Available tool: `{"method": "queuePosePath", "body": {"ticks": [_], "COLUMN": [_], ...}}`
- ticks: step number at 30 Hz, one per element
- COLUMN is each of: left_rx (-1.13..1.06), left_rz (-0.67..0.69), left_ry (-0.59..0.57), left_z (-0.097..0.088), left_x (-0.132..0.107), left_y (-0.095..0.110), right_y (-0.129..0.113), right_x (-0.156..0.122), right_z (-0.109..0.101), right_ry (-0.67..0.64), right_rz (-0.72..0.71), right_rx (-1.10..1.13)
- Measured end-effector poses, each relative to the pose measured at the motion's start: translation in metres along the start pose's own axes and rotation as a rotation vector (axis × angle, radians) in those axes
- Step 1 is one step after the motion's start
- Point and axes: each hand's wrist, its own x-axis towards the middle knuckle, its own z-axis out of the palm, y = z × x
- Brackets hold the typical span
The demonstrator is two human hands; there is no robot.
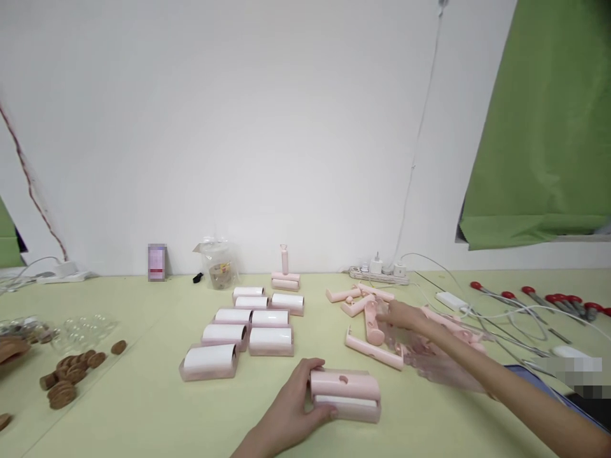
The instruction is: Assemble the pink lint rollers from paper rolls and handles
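My left hand point(298, 407) is closed around the left end of a pink lint roller point(344, 385), with a white roll showing between its pink cover and its clear pinkish lower shell. The roller rests low over the near middle of the table. My right hand point(400, 315) reaches into a pile of pink plastic parts, its fingers closed at a pink handle part point(372, 323) with a rounded end. Part of the fingers is hidden. A long pink strip point(375, 352) lies just in front of it. White rolls in clear pinkish shells point(210, 361) stand in rows left of centre.
An assembled pink lint roller point(285, 281) stands by the wall. Cork discs point(71, 375) and clear glass-like pieces point(86, 331) lie left. A bagged cup point(220, 270) and phone point(157, 262) are at the back. Cables, a power strip point(379, 275) and red-handled tools point(513, 298) occupy the right.
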Motion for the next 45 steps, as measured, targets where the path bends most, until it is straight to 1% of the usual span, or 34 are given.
{"method": "queuePosePath", "body": {"ticks": [3, 6, 8, 10, 12, 14, 16, 19, 24, 28, 30, 32, 37, 39, 41, 43, 45], "left_rx": [0.003, -0.004, -0.009, -0.01, -0.005, -0.001, -0.001, -0.021, -0.107, -0.159, -0.173, -0.189, -0.213, -0.214, -0.212, -0.203, -0.19], "left_rz": [-0.003, 0.007, 0.014, 0.015, 0.011, 0.012, 0.021, 0.017, -0.045, -0.063, -0.056, -0.038, -0.02, -0.021, -0.016, -0.009, 0.002], "left_ry": [-0.001, -0.003, -0.002, -0.001, -0.001, 0.003, 0.007, 0.013, 0.017, 0.026, 0.029, 0.021, 0.0, -0.005, -0.009, -0.014, -0.017], "left_z": [0.0, -0.001, -0.001, 0.0, 0.0, 0.0, 0.0, 0.0, 0.0, 0.001, 0.002, 0.001, 0.0, 0.0, 0.001, 0.001, 0.002], "left_x": [0.0, 0.001, 0.001, 0.001, 0.001, 0.001, 0.001, 0.002, 0.003, 0.005, 0.006, 0.006, 0.006, 0.006, 0.005, 0.005, 0.004], "left_y": [0.001, 0.001, 0.001, 0.001, 0.001, 0.001, 0.001, 0.002, 0.003, 0.001, 0.001, 0.001, -0.001, -0.003, -0.005, -0.006, -0.006], "right_y": [-0.013, -0.041, -0.065, -0.085, -0.099, -0.106, -0.109, -0.111, -0.116, -0.121, -0.125, -0.132, -0.144, -0.145, -0.143, -0.139, -0.135], "right_x": [-0.014, -0.041, -0.062, -0.079, -0.09, -0.094, -0.094, -0.091, -0.09, -0.092, -0.092, -0.09, -0.076, -0.068, -0.06, -0.053, -0.049], "right_z": [-0.021, -0.035, -0.036, -0.031, -0.025, -0.019, -0.016, -0.017, -0.027, -0.036, -0.041, -0.047, -0.057, -0.058, -0.058, -0.058, -0.057], "right_ry": [-0.036, -0.091, -0.139, -0.194, -0.209, -0.195, -0.196, -0.237, -0.317, -0.355, -0.421, -0.517, -0.668, -0.743, -0.837, -0.912, -0.943], "right_rz": [-0.008, -0.112, -0.196, -0.277, -0.352, -0.404, -0.424, -0.44, -0.415, -0.389, -0.36, -0.336, -0.436, -0.44, -0.412, -0.378, -0.35], "right_rx": [0.051, 0.143, 0.229, 0.299, 0.278, 0.198, 0.141, 0.117, 0.081, 0.017, 0.007, 0.005, -0.024, -0.047, -0.042, 0.007, 0.074]}}
